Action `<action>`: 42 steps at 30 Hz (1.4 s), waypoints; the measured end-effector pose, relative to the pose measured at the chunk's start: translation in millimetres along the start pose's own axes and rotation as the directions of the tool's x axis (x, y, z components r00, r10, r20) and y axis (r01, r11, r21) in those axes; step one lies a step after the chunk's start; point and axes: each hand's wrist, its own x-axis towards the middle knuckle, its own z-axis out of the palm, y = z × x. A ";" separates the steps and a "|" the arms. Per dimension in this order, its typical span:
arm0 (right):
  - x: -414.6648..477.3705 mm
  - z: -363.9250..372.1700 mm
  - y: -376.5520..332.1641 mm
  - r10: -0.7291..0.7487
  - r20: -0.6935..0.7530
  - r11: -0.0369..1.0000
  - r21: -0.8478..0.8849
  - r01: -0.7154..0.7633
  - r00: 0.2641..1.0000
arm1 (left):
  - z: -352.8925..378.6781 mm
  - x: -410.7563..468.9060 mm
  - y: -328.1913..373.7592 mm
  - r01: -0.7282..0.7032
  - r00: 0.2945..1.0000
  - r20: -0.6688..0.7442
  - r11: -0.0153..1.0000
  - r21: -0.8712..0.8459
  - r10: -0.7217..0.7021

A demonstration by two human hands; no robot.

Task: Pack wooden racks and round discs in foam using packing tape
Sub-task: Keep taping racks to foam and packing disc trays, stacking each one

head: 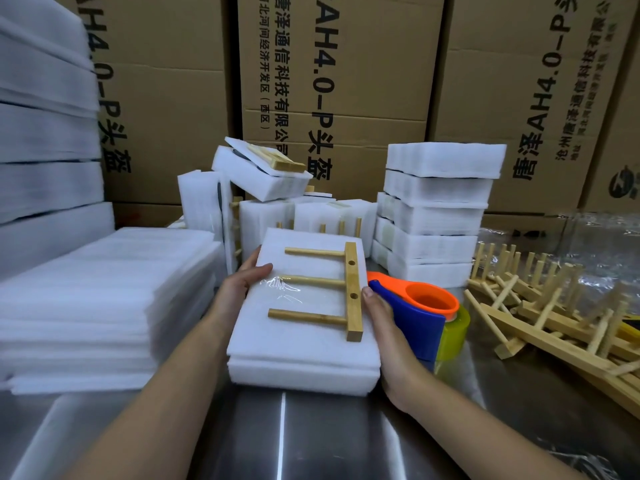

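In the head view, the wooden rack (pixel 351 289) lies atop the foam block (pixel 304 344), centre. At nine o'clock our left hand (pixel 242 282) grips the block to steady it. At three, our right hand (pixel 384 323) clasps the tape dispenser (pixel 422 306), seemingly drawing clear tape (pixel 282 284) across.

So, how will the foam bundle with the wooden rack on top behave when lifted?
Probably light: the foam bundle is mostly white foam. The wooden rack might slide off, since only a little clear tape crosses one peg. Thick stacked layers likely sag little.
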 end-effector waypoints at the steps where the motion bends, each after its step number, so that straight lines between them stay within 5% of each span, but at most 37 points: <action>1: -1.0 -0.4 0.0 0.019 0.036 0.999 0.029 -0.020 0.999 | -0.2 -0.5 0.2 0.002 1.000 0.013 1.000 -0.001 -0.002; 7: -2.6 -3.2 -2.9 0.039 0.083 0.990 0.130 -0.050 0.996 | -0.2 -8.9 -2.8 0.027 0.995 0.090 0.985 0.169 -0.043; 15: -5.8 -2.3 -8.1 0.049 0.079 0.989 0.133 -0.059 0.996 | -1.5 -13.8 -6.0 0.103 0.985 0.126 0.990 0.101 -0.116; 22: -14.4 5.7 -29.2 0.134 0.365 0.991 -0.056 -0.122 0.921 | -5.2 -17.2 7.8 0.197 0.980 0.021 0.980 -0.001 -0.197; 30: -21.7 9.2 -61.9 0.122 0.277 0.968 -0.247 -0.052 0.953 | 9.4 -10.6 8.8 0.108 0.994 0.043 0.988 -0.112 -0.104; 37: 15.4 -7.0 -107.7 0.187 0.173 0.978 0.059 -0.199 0.967 | -2.3 5.7 2.9 0.010 1.000 -0.009 0.859 -0.513 -0.016; 42: 79.2 -0.2 -136.4 0.156 0.031 0.982 0.104 -0.158 0.987 | -12.5 28.1 -29.1 0.111 0.945 -0.277 0.966 -0.234 -0.176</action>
